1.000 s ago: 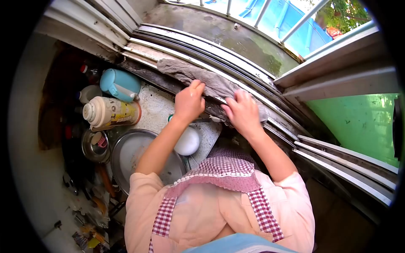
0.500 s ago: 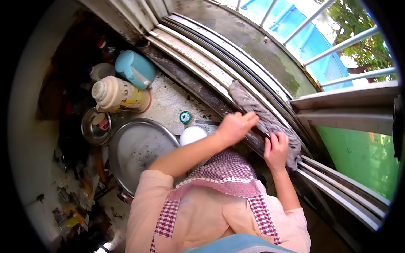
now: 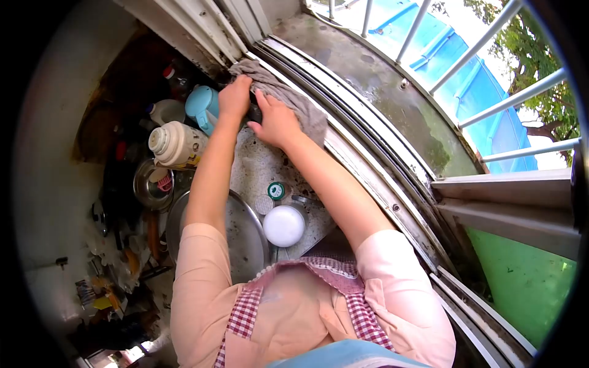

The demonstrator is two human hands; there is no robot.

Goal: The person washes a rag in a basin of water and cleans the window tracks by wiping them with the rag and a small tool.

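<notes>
A damp-looking grey-brown cloth [image 3: 300, 105] lies along the window sill at its far left corner. My left hand [image 3: 235, 97] is closed on the cloth's far end. Close beside it, my right hand [image 3: 277, 121] grips the cloth's near edge, its thumb sticking out to the side. Part of the fingers of both hands is hidden. Under the cloth runs the pale, dirt-stained sill [image 3: 362, 162], and beyond it the window's sliding tracks [image 3: 343, 116].
Left of my arms stand a blue jug [image 3: 201, 105], a cream thermos [image 3: 175, 142] and a metal bowl [image 3: 145, 184]. A large metal tray [image 3: 248, 245], a white round lid-like object [image 3: 284, 226] and a green-topped jar [image 3: 276, 191] are nearer. White bars [image 3: 472, 52] stand outside.
Both hands have moved with the cloth along the sill, from the right to the far left corner. The cloth was a twisted strip and now looks more spread out.
</notes>
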